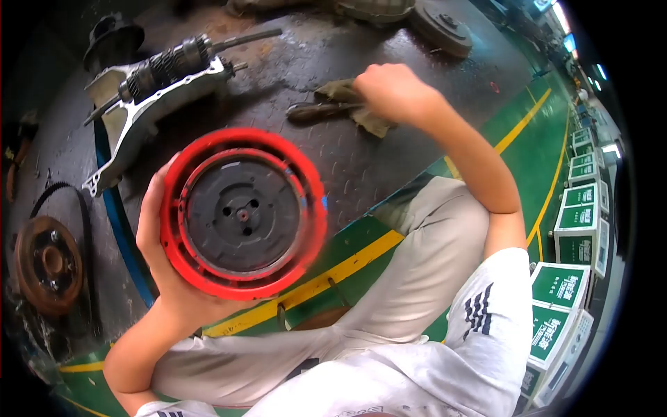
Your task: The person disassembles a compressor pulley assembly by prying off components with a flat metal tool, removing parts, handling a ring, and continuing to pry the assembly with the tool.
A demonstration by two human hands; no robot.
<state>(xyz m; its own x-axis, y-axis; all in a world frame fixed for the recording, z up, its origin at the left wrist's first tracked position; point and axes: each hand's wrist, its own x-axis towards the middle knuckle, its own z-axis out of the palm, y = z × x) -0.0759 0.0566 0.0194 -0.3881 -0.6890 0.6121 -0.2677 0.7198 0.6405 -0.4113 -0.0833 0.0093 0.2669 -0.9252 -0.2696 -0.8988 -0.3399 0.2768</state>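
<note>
Tabletop (361, 167) of dark, scuffed metal is spread across the upper left and middle, bordered by green floor (531, 149) marked with yellow lines. Green-and-white boxes (559, 333) are lined up along the right side. On the tabletop's left part, a pale metal casing (167, 108) is seen, with a gear shaft (167, 66) laid along it. A red-rimmed wheel (243, 215) with a dark centre is held near the tabletop's near edge, its round face turned toward the camera; whether the tabletop is touched by it cannot be told. A rusty disc (35, 257) is seen at far left. The wheel is grasped at its left and lower rim by the left hand (167, 278): one digit is laid along the outside, the others are hidden, and whether they are spread cannot be told. The right hand (389, 90) is seen at a brownish cloth (372, 124), fingers curled inward; whether cloth is pinched cannot be told. Beside the cloth, a dark oblong object (313, 115) is seen.
</note>
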